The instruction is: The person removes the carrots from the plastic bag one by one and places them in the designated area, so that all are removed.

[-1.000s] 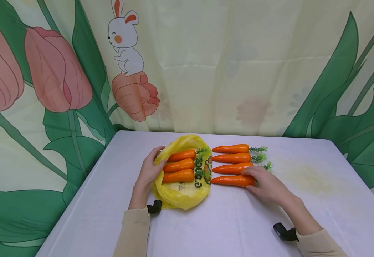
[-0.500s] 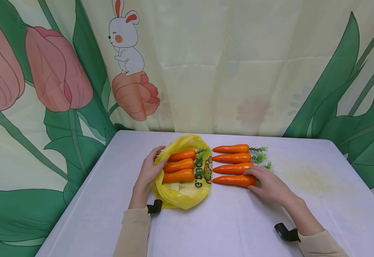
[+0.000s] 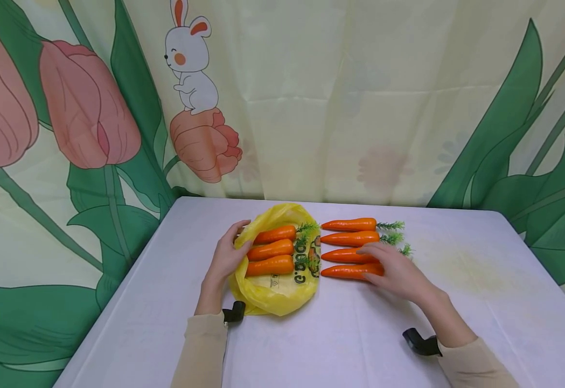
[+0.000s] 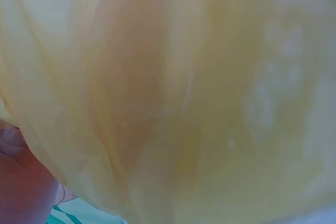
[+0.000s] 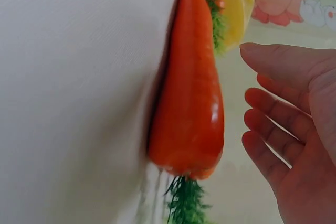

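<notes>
In the head view, a yellow plastic bag (image 3: pixel 274 304) lies with its mouth spread, three orange carrots (image 3: pixel 271 249) inside and their green tops toward the right. My left hand (image 3: pixel 225 256) holds the bag's left rim; in the left wrist view the yellow film (image 4: pixel 210 103) fills most of the picture. Right of the bag, several more carrots lie in a row, tips toward it. My right hand (image 3: pixel 400 272) hovers over the nearest carrot (image 3: pixel 345 271), fingers loosely bent. The right wrist view shows that carrot (image 5: pixel 191 93) on the cloth, apart from the fingers.
A white cloth (image 3: pixel 311 350) covers the table. The row's farthest carrot (image 3: pixel 349 224) lies near the table's back edge. Behind stands a curtain (image 3: pixel 301 108) printed with tulips and a rabbit. Each wrist wears a black camera mount.
The nearest carrot has shifted slightly right, lining its tip up with the row. My right hand has come off its top end and moved left above it. My left hand stays on the bag.
</notes>
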Demonstrator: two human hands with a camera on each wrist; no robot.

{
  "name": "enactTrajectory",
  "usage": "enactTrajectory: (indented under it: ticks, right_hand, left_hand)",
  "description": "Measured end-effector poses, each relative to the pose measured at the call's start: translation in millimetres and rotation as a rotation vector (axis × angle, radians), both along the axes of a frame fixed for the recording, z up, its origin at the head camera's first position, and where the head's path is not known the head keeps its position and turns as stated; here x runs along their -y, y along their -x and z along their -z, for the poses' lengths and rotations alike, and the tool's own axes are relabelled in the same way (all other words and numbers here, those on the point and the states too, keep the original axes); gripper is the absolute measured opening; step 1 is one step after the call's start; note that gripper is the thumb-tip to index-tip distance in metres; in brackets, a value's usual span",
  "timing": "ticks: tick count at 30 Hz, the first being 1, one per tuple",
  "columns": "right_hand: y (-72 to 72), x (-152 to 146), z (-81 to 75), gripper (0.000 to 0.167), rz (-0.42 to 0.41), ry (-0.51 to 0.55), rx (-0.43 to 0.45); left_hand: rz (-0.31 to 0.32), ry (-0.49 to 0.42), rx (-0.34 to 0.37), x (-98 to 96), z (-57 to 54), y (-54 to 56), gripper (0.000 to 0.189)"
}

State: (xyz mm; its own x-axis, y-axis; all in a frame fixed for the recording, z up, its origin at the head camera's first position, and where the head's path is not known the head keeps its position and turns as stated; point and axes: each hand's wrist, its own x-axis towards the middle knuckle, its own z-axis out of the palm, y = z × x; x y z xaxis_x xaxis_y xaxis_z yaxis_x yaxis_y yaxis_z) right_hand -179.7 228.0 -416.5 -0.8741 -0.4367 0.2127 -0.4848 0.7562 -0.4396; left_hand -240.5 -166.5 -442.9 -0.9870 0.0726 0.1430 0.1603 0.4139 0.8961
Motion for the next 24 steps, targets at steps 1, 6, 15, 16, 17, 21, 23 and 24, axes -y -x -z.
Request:
enactTrajectory:
  ticks: [1,6,15,16,17,21,23,24]
  right_hand:
    - [1.5,3,0.0,0.042,-0.007,0.007,0.001]
    - [6.6,18,-1.8,0.047,-0.024,0.023,0.027]
    - [16.2,50,-6.2,0.048,-0.074,0.089,0.009]
    - [17.5,54,-6.2,0.048,-0.08,0.097,0.012]
    - [18.8,58,-6.4,0.047,-0.089,0.108,0.013]
    - [23.0,72,-6.9,0.044,-0.106,0.132,0.015]
    - [24.5,78,-7.4,0.046,-0.107,0.131,0.016]
    - [25.1,81,-7.8,0.047,-0.104,0.131,0.022]
  left_hand:
    - [0.0,0.001,0.0,0.0,0.0,0.0,0.053]
    - [-0.004,0.006,0.0,0.2,-0.1,-0.1,0.053]
    - [-0.007,0.005,-0.004,1.5,0.7,-0.3,0.052]
    - [-0.008,0.003,-0.003,1.6,0.8,-0.2,0.052]
    - [-0.009,0.0,-0.001,1.5,0.8,-0.3,0.052]
    - [-0.007,-0.005,0.002,1.2,1.1,0.1,0.052]
    - [-0.008,-0.004,0.003,1.0,1.2,0.4,0.053]
    - [-0.009,-0.004,0.004,1.1,1.1,0.4,0.053]
